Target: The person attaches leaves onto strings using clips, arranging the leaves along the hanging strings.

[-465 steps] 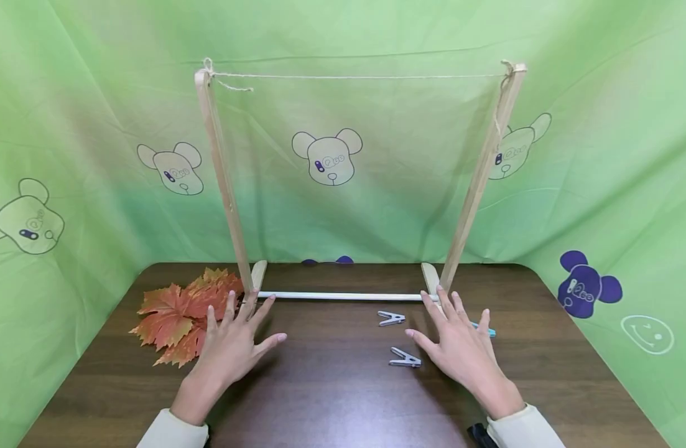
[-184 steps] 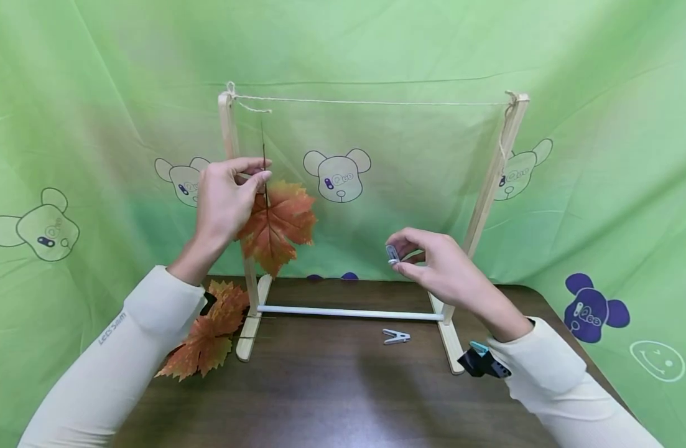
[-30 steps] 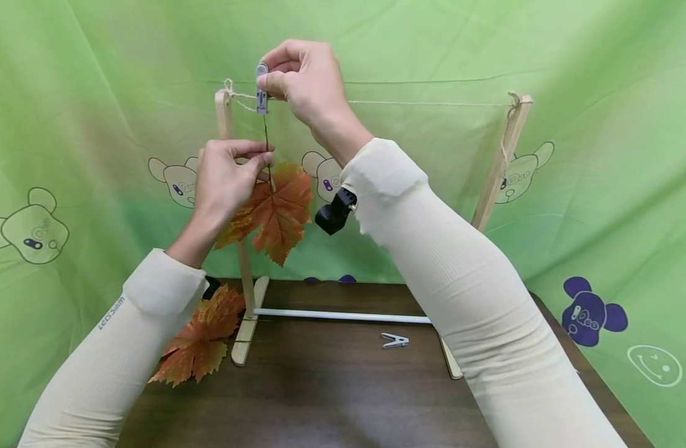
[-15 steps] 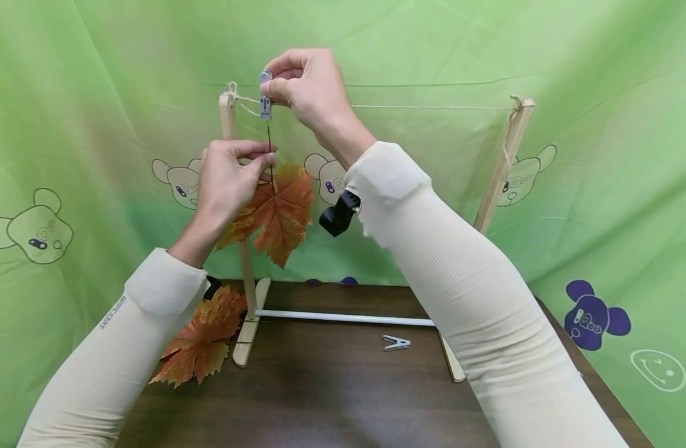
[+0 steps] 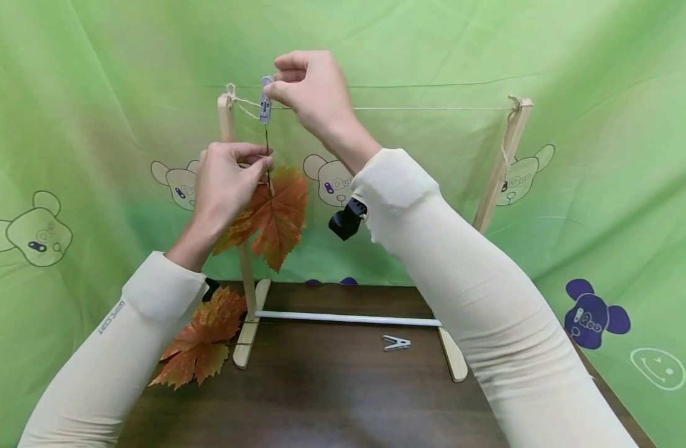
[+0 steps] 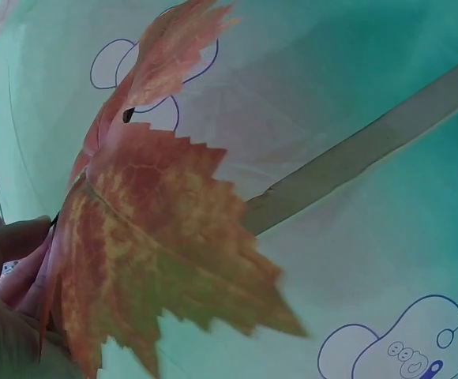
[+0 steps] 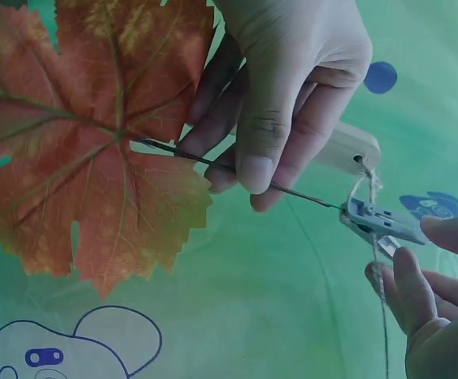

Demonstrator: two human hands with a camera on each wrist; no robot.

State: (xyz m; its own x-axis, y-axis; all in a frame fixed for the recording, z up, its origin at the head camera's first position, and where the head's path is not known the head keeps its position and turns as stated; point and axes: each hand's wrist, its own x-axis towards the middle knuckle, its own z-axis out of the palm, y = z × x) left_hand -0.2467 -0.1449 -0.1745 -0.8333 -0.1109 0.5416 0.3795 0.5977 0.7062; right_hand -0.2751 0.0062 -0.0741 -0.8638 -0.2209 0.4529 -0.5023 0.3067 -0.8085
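My left hand (image 5: 225, 180) pinches the thin dark stem of an orange-red artificial maple leaf (image 5: 281, 218) between thumb and fingers. The leaf hangs below the fingertips. Higher up, a grey clothespin (image 5: 266, 99) sits on the string (image 5: 421, 108) near its left end. In the right wrist view, the jaws of the clothespin (image 7: 379, 221) hold the stem tip and meet the string. My right hand (image 5: 320, 87) is at the handles, thumb tip against or just off one and the other fingers spread away. The left wrist view shows the leaf (image 6: 150, 237) covering much of the left hand.
A wooden frame with a left post (image 5: 226, 118), a right post (image 5: 505, 162) and a white crossbar (image 5: 348, 318) stands on the brown table (image 5: 331, 398). More maple leaves (image 5: 199, 342) lie at left. Another clothespin (image 5: 396, 343) lies near the crossbar. Green cloth surrounds the table.
Earlier both hands lay over the table; then they took up a leaf and a clothespin and raised them to the string. In the last half second my right fingers have loosened from the clothespin.
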